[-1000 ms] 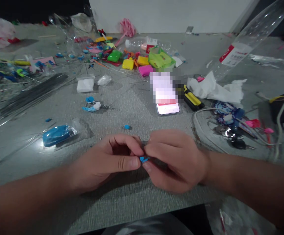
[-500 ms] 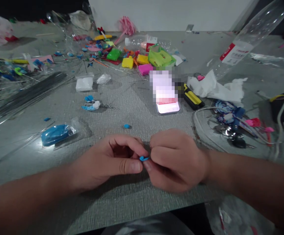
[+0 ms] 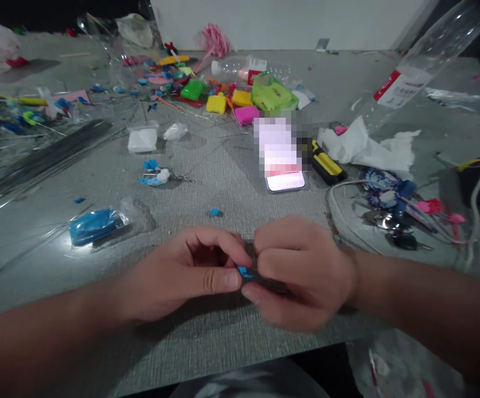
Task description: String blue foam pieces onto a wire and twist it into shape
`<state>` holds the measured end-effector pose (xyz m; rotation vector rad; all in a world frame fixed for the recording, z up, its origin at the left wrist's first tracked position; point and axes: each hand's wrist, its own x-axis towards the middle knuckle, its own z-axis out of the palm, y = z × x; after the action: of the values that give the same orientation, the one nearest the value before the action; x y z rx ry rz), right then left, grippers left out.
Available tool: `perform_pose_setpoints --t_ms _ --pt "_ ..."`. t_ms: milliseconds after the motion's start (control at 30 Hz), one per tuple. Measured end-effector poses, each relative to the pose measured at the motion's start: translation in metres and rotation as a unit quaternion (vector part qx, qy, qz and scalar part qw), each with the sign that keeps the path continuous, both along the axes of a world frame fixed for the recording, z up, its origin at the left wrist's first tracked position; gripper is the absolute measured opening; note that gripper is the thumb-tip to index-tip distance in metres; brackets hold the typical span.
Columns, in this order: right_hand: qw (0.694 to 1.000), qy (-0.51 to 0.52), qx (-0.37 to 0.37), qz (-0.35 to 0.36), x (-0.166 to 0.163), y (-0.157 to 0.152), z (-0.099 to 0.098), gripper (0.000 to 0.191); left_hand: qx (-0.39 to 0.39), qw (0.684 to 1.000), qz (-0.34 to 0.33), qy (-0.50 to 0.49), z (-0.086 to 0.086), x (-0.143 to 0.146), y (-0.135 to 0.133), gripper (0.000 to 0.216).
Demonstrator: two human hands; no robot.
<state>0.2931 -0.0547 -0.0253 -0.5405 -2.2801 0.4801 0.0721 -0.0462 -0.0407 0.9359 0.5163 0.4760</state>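
My left hand pinches a small curled piece of blue clay between thumb and forefinger, low over the table. Close on its right is my right hand, fingers curled and slightly blurred. Its thumb stands apart from the forefinger, and a gap shows between them beside the clay. A small blue clay ball lies on the table just beyond the hands. To the left rests a bag of blue clay. Farther back lies a blue and white clay piece on wires.
A lit phone lies beyond my hands, with a yellow and black cutter beside it. Bundled wires are at the left. Keys, a cable and crumpled tissue are at the right. Colourful clay packs and bottles lie behind.
My right thumb has moved down, away from the forefinger and the blue clay, so a gap now shows there. My left hand keeps its pinch almost unmoved.
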Motion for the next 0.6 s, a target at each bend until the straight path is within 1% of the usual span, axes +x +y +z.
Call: perform_pose_setpoints --t_ms 267,400,600 --pt "1.0 -0.004 0.011 0.002 -0.0015 0.0022 0.0016 0.036 -0.007 1.0 -0.01 -0.022 0.0015 0.0018 0.0003 0.011" --pt "1.0 -0.007 0.02 -0.005 -0.0011 0.001 0.0016 0.036 -0.001 0.999 -0.01 -0.031 0.0035 0.0009 0.0002 0.012" --pt "1.0 -0.002 0.028 0.008 -0.0002 0.002 -0.001 0.034 0.016 0.999 -0.01 -0.03 0.0039 0.0007 0.0003 0.011"
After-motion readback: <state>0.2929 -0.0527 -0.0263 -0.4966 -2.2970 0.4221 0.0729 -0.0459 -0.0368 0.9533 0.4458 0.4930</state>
